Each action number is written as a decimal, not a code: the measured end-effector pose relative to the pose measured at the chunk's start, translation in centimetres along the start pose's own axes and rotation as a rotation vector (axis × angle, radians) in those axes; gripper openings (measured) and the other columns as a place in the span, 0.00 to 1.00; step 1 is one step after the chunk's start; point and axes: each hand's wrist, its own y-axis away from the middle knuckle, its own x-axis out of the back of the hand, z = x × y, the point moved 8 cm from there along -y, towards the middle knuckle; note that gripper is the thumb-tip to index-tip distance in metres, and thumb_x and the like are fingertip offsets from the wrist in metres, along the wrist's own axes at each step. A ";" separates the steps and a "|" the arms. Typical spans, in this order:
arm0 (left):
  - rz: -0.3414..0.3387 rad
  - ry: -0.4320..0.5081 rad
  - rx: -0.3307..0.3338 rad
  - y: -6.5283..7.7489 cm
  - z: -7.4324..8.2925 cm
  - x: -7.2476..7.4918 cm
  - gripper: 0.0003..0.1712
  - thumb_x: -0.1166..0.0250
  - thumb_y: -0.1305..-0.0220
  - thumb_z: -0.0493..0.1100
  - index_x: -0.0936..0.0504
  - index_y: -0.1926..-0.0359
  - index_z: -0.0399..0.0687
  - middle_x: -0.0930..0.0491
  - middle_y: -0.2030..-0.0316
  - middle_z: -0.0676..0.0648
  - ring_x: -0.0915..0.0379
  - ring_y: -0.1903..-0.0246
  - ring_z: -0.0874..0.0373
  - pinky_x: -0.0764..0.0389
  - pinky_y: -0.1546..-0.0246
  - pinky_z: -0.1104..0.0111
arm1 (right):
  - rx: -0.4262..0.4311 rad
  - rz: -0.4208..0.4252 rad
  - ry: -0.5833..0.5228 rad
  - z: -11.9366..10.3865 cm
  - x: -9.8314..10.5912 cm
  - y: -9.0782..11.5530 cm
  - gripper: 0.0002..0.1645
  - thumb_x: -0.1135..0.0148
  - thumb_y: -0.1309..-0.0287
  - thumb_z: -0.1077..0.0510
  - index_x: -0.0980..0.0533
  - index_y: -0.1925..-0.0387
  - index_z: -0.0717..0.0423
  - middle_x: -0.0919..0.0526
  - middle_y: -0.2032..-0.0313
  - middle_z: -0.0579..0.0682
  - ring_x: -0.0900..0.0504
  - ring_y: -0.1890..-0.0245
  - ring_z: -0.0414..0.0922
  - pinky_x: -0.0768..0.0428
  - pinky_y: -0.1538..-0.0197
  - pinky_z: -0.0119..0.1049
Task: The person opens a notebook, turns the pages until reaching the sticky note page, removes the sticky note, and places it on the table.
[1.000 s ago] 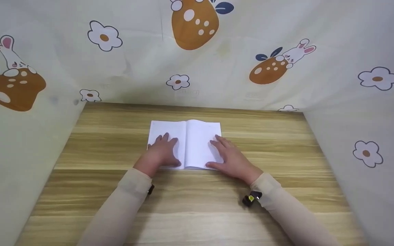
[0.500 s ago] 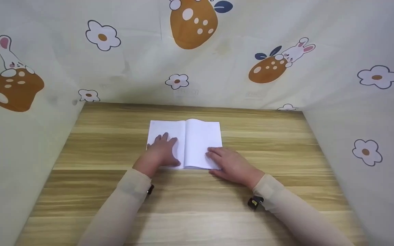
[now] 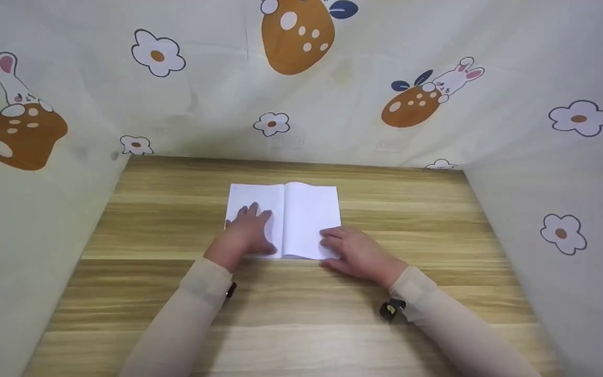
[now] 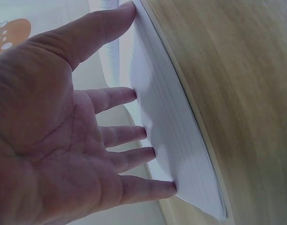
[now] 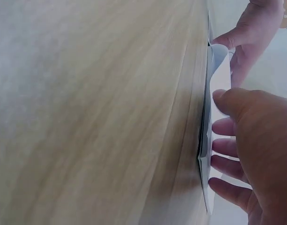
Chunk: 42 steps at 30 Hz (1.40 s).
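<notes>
An open notebook (image 3: 304,217) lies on the wooden table, its right-hand pages arching up from the spine. Spread across the left page is my left hand (image 3: 246,234), fingers straight. In the left wrist view, the fingertips of that left hand (image 4: 54,126) touch a lined page (image 4: 171,126), and the thumb reaches toward the spine. At the lower right corner rests my right hand (image 3: 361,253), fingertips on the page, thumb by the near edge. The right wrist view has the right hand (image 5: 263,136) extended, its fingers slightly bent against the curved white page (image 5: 222,77), gripping nothing visible.
Wood-grain tabletop (image 3: 291,324) surrounds the notebook. A pale curtain (image 3: 212,94) printed with rabbits and flowers encloses the back and both sides. Small black wrist devices, including one on the right wrist (image 3: 389,310), sit at the sleeve cuffs.
My right hand has slid down from the middle of the right page's outer edge to its lower corner, its fingers drawn closer together. The left hand and notebook have stayed in place.
</notes>
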 end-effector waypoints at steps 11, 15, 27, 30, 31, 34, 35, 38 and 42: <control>0.008 -0.009 -0.017 -0.2 -0.2 -0.1 0.58 0.20 0.35 0.53 0.40 0.13 0.44 0.58 0.12 0.30 0.66 0.14 0.29 0.55 0.21 0.26 | 0.057 0.018 0.040 -0.5 0.2 0.0 0.26 0.29 0.25 0.47 0.17 0.38 0.62 0.17 0.32 0.60 0.17 0.32 0.59 0.20 0.28 0.53; 0.007 -0.006 -0.015 -0.1 -0.2 0.0 0.58 0.20 0.35 0.53 0.40 0.13 0.44 0.58 0.12 0.30 0.66 0.14 0.29 0.56 0.21 0.26 | 0.069 0.032 0.046 -0.5 0.2 -0.1 0.23 0.30 0.24 0.48 0.16 0.39 0.60 0.16 0.33 0.60 0.16 0.33 0.58 0.20 0.29 0.53; -0.004 0.007 -0.007 -0.1 -0.2 -0.2 0.57 0.21 0.33 0.53 0.42 0.12 0.46 0.60 0.12 0.31 0.68 0.14 0.30 0.58 0.20 0.28 | 0.132 0.145 0.015 -0.7 1.1 -0.1 0.07 0.31 0.26 0.60 0.12 0.53 0.58 0.10 0.51 0.54 0.10 0.49 0.52 0.12 0.41 0.48; -0.006 0.011 -0.005 0.0 -0.2 -0.2 0.57 0.21 0.33 0.52 0.42 0.12 0.46 0.60 0.12 0.32 0.69 0.14 0.30 0.59 0.20 0.28 | 0.118 0.190 -0.054 -0.6 1.7 -0.1 0.02 0.30 0.25 0.61 0.13 0.57 0.56 0.12 0.59 0.49 0.13 0.57 0.48 0.12 0.49 0.45; -0.006 0.010 -0.004 0.0 -0.2 -0.1 0.57 0.21 0.33 0.52 0.42 0.12 0.46 0.60 0.12 0.32 0.69 0.14 0.30 0.59 0.20 0.28 | 0.104 0.204 -0.084 -0.5 1.9 -0.1 0.01 0.30 0.26 0.62 0.14 0.58 0.55 0.13 0.61 0.47 0.14 0.59 0.47 0.12 0.50 0.44; -0.005 0.001 -0.006 0.0 -0.2 -0.1 0.58 0.21 0.33 0.53 0.42 0.12 0.46 0.60 0.12 0.31 0.68 0.14 0.30 0.59 0.20 0.28 | 0.043 0.225 -0.216 0.0 2.5 -0.3 0.02 0.27 0.27 0.61 0.14 0.59 0.52 0.13 0.62 0.44 0.16 0.59 0.44 0.14 0.51 0.43; -0.004 -0.004 -0.007 0.0 -0.2 -0.1 0.58 0.22 0.33 0.53 0.42 0.12 0.46 0.60 0.12 0.31 0.68 0.14 0.30 0.58 0.20 0.28 | 0.019 0.224 -0.273 0.1 2.6 -0.3 0.02 0.27 0.27 0.61 0.14 0.59 0.51 0.13 0.61 0.43 0.15 0.58 0.44 0.14 0.50 0.44; -0.002 -0.013 -0.018 0.1 -0.1 -0.1 0.57 0.22 0.33 0.53 0.42 0.12 0.45 0.59 0.12 0.30 0.67 0.14 0.29 0.57 0.20 0.27 | -0.042 0.204 -0.458 0.5 2.9 -0.6 0.02 0.25 0.27 0.59 0.13 0.60 0.49 0.12 0.60 0.41 0.14 0.55 0.44 0.14 0.47 0.46; 0.001 -0.010 -0.027 0.1 -0.1 -0.1 0.57 0.21 0.34 0.52 0.41 0.13 0.44 0.58 0.13 0.29 0.66 0.14 0.28 0.55 0.21 0.26 | -0.076 0.179 -0.607 0.9 3.3 -0.8 0.03 0.24 0.29 0.60 0.12 0.60 0.48 0.11 0.58 0.40 0.14 0.52 0.44 0.14 0.45 0.49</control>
